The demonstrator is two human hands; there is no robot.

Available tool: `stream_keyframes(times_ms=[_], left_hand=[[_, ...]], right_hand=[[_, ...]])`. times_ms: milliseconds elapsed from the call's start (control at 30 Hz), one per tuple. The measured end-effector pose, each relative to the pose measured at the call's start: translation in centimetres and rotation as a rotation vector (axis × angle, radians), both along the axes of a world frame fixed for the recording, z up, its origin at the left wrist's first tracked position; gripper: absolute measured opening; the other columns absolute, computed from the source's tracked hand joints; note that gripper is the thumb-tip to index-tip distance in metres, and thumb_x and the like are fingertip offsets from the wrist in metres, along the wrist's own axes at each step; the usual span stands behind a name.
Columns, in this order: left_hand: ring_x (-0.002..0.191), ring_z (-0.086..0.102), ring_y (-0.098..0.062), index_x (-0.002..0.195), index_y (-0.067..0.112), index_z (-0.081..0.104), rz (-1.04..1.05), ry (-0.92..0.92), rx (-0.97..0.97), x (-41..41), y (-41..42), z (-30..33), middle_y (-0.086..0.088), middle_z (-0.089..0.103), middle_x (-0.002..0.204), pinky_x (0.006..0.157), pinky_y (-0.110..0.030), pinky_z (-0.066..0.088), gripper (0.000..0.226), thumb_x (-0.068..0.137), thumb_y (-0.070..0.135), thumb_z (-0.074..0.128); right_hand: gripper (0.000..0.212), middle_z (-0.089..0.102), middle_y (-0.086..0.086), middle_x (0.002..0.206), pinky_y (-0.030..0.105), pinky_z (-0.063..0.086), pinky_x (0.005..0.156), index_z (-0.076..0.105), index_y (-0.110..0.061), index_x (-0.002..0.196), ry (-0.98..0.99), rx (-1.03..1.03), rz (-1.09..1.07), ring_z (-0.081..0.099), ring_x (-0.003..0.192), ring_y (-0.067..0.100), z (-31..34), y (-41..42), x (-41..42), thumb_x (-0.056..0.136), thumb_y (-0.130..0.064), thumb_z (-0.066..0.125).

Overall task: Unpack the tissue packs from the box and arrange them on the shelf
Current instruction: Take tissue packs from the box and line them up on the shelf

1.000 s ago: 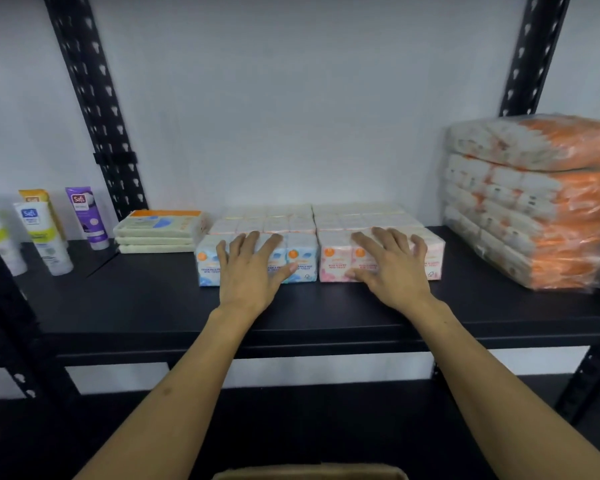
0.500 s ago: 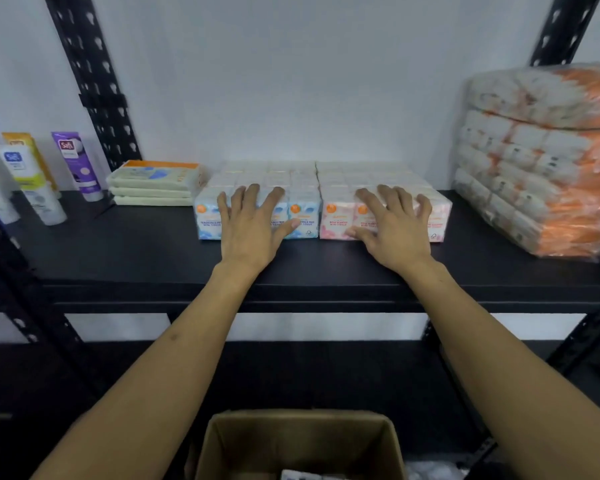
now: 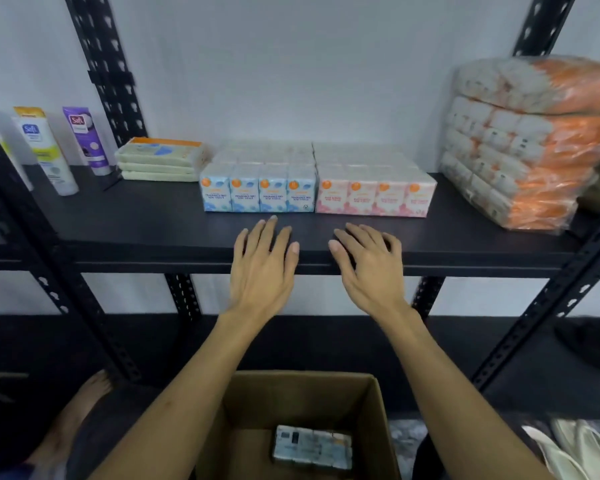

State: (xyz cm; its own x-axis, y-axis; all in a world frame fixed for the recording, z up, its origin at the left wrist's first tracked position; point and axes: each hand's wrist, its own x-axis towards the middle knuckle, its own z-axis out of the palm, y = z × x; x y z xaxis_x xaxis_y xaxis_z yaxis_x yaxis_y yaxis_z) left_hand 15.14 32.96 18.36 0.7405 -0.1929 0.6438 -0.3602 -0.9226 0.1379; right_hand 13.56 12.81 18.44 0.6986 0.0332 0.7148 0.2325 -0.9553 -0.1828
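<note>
On the black metal shelf (image 3: pixel 118 220) the blue and pink tissue packs (image 3: pixel 317 188) sit aligned; my left hand (image 3: pixel 262 268) and right hand (image 3: pixel 369 268) hover empty, fingers loose. One wrapped pack (image 3: pixel 312 446) remains in the brown cardboard box (image 3: pixel 374 403); squeezing it in carelessly could knock the rows askew.

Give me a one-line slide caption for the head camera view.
Both open hands, left hand and right hand, hover before blue and pink tissue packs on the shelf.

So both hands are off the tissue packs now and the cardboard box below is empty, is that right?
Not quite. The left hand and right hand are off the tissue packs, but the head view shows the cardboard box holds one pack.
</note>
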Motion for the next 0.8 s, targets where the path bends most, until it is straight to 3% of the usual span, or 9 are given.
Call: stream_keyframes(times_ms=[67, 133, 233, 367, 500, 600, 700, 800], left_hand=[[0.152, 0.025, -0.026, 0.150, 0.014, 0.045, -0.039, 0.016, -0.008, -1.6, 0.1, -1.2, -0.011, 0.035, 0.161, 0.126, -0.047, 0.010, 0.058, 0.108, 0.049, 0.027], [0.156, 0.010, -0.022, 0.155, 0.014, 0.036, -0.096, 0.045, -0.087, -3.2, 0.3, -2.1, -0.009, 0.025, 0.166, 0.127, -0.043, 0.004, 0.058, 0.108, 0.048, 0.035], [0.157, 0.004, -0.016, 0.156, 0.014, 0.037, -0.173, 0.054, -0.220, -5.8, 0.3, -4.3, -0.006, 0.018, 0.168, 0.126, -0.035, 0.008, 0.056, 0.106, 0.037, 0.048], [0.155, 0.016, -0.016, 0.152, 0.013, 0.043, -0.170, 0.179, -0.226, -8.9, 0.7, -10.8, -0.006, 0.029, 0.164, 0.126, -0.039, 0.018, 0.054, 0.104, 0.036, 0.050], [0.152, 0.026, -0.023, 0.150, 0.015, 0.045, -0.121, 0.521, -0.190, -11.0, 1.9, -18.1, -0.008, 0.032, 0.163, 0.123, -0.043, 0.027, 0.054, 0.102, 0.039, 0.051], [0.145, 0.036, -0.021, 0.152, 0.019, 0.041, -0.049, 0.801, -0.158, -11.4, 2.2, -21.1, -0.004, 0.039, 0.159, 0.120, -0.034, 0.030, 0.056, 0.101, 0.039, 0.054], [0.135, 0.047, -0.021, 0.148, 0.023, 0.046, 0.048, 1.095, -0.211, -12.1, 2.6, -24.1, -0.001, 0.051, 0.148, 0.112, -0.039, 0.041, 0.053, 0.098, 0.036, 0.060], [0.120, 0.060, -0.020, 0.132, 0.030, 0.059, 0.088, 1.315, -0.282, -13.2, 3.4, -28.2, 0.003, 0.064, 0.133, 0.104, -0.039, 0.049, 0.043, 0.090, 0.040, 0.063]], right_hand=[[0.045, 0.059, 0.001, 0.144, 0.046, 0.021, 0.120, 0.063, -0.022, 0.136, 0.002, 0.050, -0.007, 0.045, 0.140, 0.020, -1.4, 0.9, -1.6, 0.107, -0.047, 0.040], [0.044, 0.052, 0.001, 0.151, 0.047, 0.015, 0.124, 0.060, -0.022, 0.140, 0.017, 0.125, 0.021, 0.035, 0.148, 0.018, -2.2, 1.7, -3.1, 0.107, -0.045, 0.042], [0.039, 0.038, 0.002, 0.161, 0.039, 0.021, 0.120, 0.059, -0.021, 0.140, 0.024, 0.233, 0.111, 0.022, 0.154, 0.017, -3.7, 2.7, -5.4, 0.107, -0.038, 0.047], [0.037, 0.056, -0.002, 0.145, 0.039, 0.039, 0.106, 0.062, -0.019, 0.135, 0.102, 0.327, 0.114, 0.047, 0.136, 0.014, -8.0, 3.3, -7.5, 0.106, -0.036, 0.046], [0.036, 0.066, 0.002, 0.133, 0.038, 0.047, 0.099, 0.062, -0.016, 0.135, 0.440, 0.419, 0.086, 0.058, 0.121, 0.019, -16.4, 2.6, -9.7, 0.105, -0.033, 0.052], [0.033, 0.071, 0.008, 0.120, 0.030, 0.050, 0.090, 0.061, -0.015, 0.130, 0.900, 0.517, -0.039, 0.067, 0.111, 0.027, -23.1, 1.9, -11.5, 0.101, -0.029, 0.057], [0.044, 0.065, 0.006, 0.131, 0.030, 0.049, 0.097, 0.056, -0.015, 0.134, 1.386, 0.590, -0.090, 0.062, 0.119, 0.024, -30.8, 1.4, -13.0, 0.095, -0.033, 0.064], [0.059, 0.056, 0.006, 0.145, 0.035, 0.042, 0.113, 0.050, -0.017, 0.145, 1.542, 0.604, -0.013, 0.053, 0.132, 0.022, -37.1, 1.2, -13.7, 0.091, -0.030, 0.067]])
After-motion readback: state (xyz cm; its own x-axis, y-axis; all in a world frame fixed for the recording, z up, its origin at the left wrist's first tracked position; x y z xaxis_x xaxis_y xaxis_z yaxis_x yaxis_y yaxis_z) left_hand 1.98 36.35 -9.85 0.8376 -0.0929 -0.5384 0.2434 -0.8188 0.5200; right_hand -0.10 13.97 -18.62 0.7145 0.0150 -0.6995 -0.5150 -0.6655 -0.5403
